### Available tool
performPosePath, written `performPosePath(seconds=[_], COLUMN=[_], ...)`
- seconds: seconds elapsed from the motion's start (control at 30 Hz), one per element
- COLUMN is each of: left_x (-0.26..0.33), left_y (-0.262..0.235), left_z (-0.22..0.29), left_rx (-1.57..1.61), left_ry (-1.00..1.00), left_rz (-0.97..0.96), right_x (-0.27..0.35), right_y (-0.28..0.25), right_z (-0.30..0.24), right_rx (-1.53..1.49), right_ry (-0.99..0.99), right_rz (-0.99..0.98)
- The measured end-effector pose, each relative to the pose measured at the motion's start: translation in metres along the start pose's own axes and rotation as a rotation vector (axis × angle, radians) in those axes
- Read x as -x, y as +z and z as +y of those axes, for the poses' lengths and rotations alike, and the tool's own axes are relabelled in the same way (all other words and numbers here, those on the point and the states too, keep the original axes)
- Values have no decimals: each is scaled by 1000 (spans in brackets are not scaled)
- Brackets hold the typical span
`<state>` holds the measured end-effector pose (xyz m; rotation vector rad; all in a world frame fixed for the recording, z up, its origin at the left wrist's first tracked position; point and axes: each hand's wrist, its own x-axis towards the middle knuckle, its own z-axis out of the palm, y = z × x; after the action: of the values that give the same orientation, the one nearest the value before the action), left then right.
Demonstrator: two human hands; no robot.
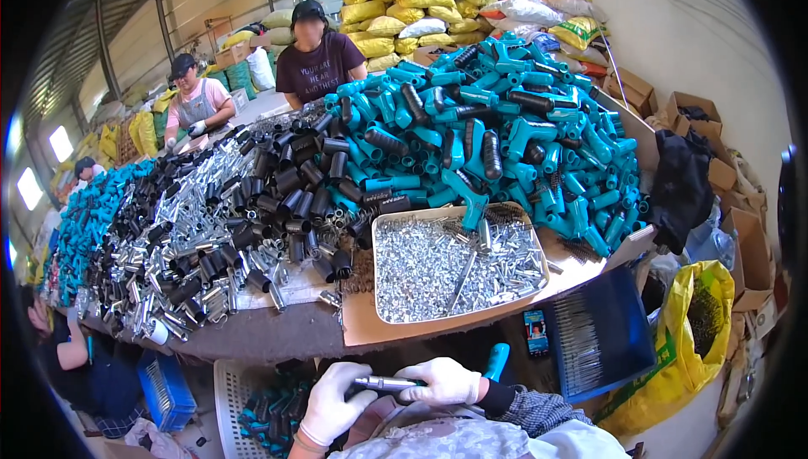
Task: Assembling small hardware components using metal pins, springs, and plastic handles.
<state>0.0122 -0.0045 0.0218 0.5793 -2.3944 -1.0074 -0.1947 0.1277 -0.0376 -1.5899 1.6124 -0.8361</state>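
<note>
Close to my body, my left hand (332, 404) in a white glove grips one end of a silver metal cylinder (385, 383), a slim tube-like part lying roughly level. Its other end is pinched by my gloved right hand (449, 382). Just beyond the right hand a teal plastic handle (497, 361) sticks up, its lower part hidden. In front of both hands, a cream tray (438, 321) at the table edge bears many small metal pieces, with a long thin metal tool (462, 282) lying on top.
Teal plastic housings (522, 135) rise in a big heap behind the tray. Black sleeves (295, 194) and silver parts (181, 240) cover the table leftward. A white basket (225, 413), blue bin (627, 316), phone (535, 333) and yellow sack (673, 371) sit below. Other people (316, 59) work across the table.
</note>
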Motion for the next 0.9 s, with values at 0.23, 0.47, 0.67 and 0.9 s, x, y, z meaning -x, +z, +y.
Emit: performPosePath(seconds=[0.23, 0.47, 0.67, 0.9], left_x=[-5, -6, -2, -9], left_y=[-3, 3, 10, 34], left_z=[-6, 1, 2, -16], left_rx=[-12, 66, 83, 217], left_ry=[308, -106, 112, 154], left_rz=[-178, -71, -136, -341], right_x=[2, 2, 12, 8], right_y=[-12, -7, -18, -11], right_z=[-2, 2, -9, -16], right_rx=[-294, -167, -451, -1184], right_ry=[-29, -77, -7, -361], right_rz=[-175, -37, -257, 347])
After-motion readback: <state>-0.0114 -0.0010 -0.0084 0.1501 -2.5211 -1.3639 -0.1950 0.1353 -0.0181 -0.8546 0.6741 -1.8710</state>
